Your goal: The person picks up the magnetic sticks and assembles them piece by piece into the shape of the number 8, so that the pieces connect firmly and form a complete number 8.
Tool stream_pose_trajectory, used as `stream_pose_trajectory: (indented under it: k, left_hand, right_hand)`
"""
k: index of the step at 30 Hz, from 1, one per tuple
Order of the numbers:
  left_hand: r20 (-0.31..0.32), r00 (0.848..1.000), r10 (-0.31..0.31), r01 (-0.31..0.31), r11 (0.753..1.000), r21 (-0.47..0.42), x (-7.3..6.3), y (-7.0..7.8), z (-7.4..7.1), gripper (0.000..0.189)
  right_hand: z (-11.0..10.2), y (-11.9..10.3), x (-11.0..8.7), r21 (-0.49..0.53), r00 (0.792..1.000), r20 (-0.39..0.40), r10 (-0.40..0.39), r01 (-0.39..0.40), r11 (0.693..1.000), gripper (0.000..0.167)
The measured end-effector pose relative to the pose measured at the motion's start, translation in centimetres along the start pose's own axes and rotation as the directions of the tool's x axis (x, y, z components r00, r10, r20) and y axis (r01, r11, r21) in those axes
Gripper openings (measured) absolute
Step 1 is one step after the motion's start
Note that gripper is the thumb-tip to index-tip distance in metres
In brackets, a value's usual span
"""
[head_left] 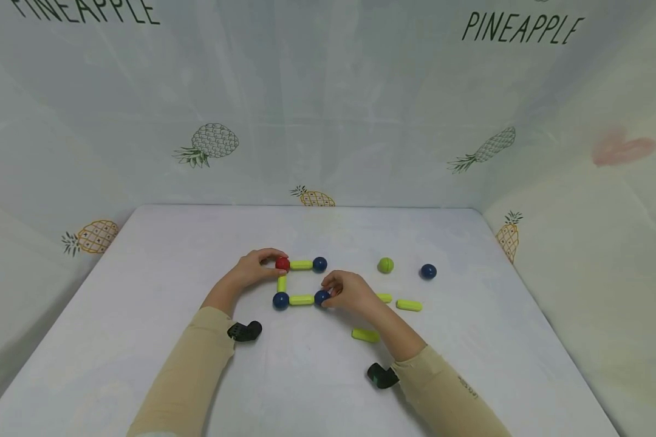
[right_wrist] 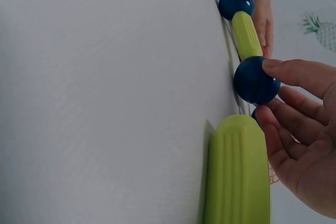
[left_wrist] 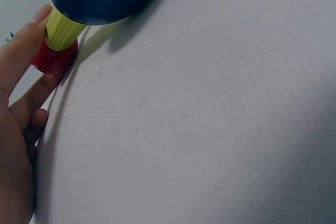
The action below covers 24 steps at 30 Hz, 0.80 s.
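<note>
On the white table a U-shaped frame of balls and yellow-green rods lies with its gap to the right. My left hand (head_left: 250, 267) pinches the red ball (head_left: 282, 263) at its far left corner between thumb and fingers. From that ball one rod (head_left: 301, 265) runs to a blue ball, and another rod (head_left: 281, 283) comes down to the near left blue ball (head_left: 280, 301). My right hand (head_left: 351, 292) pinches the near right blue ball (right_wrist: 256, 81), with the thumb on its top. A rod (right_wrist: 246, 35) joins it to the near left ball.
Right of the frame lie loose pieces: a green ball (head_left: 386, 265), a blue ball (head_left: 429, 271) and several yellow-green rods, one (head_left: 409, 305) beyond my right wrist and one (head_left: 365, 335) beside the forearm. A pineapple-print curtain (head_left: 328, 121) hangs behind the table.
</note>
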<state>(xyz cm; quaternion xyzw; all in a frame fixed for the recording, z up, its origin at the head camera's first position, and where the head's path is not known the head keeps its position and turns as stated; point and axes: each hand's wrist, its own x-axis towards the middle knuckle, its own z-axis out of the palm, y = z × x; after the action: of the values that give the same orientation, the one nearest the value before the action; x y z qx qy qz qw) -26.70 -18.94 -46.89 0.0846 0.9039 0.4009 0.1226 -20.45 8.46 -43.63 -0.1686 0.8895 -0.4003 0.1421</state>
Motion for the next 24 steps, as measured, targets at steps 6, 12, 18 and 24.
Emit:
stream_pose_trajectory:
  k: [6,12,18,24]
  left_hand:
    - [0.000,1.000,-0.008,0.008,1.000,-0.005,0.0,0.1,0.0,0.048]
    - [-0.002,1.000,-0.013,0.013,1.000,0.001,0.0,0.2,0.0,0.048]
    - [0.000,1.000,-0.017,0.017,1.000,0.015,0.0,0.2,-0.1,0.049]
    - [0.000,1.000,-0.010,0.010,1.000,0.019,0.0,0.1,-0.1,0.049]
  right_hand:
    - [-0.1,-0.1,-0.2,0.001,1.000,-0.018,0.017,-0.017,1.000,0.026]
    - [-0.1,-0.2,-0.4,0.015,0.999,-0.024,0.033,-0.033,0.999,0.025]
    - [-0.2,-0.1,-0.5,0.011,0.999,-0.029,0.039,-0.039,0.999,0.025]
    - [-0.5,0.4,-1.3,0.003,0.999,-0.038,0.031,-0.031,1.000,0.023]
